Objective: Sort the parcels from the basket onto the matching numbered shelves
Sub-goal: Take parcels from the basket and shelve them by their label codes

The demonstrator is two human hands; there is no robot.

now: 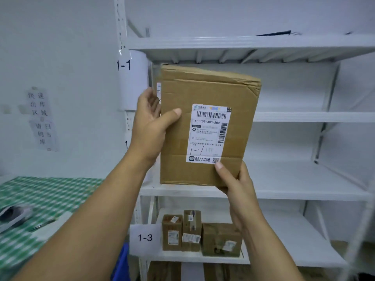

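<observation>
Both hands clamped the box (205, 126) upright before the 1-1 shelf (304, 116): left hand (150, 126) on its side edge, right hand (235, 179) under a corner; stiff cardboard, seemingly light, best gripped at edges

Three brown boxes (191, 230) stand together on the white lower shelf (284, 236).

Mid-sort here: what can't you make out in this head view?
Head view:
- The post tag below tag 1-1: only "1" shows, the left hand covers the rest.
- Small print on the held box label: blurred.
- Labels on the three small boxes by tag 1-3: too small.
</observation>
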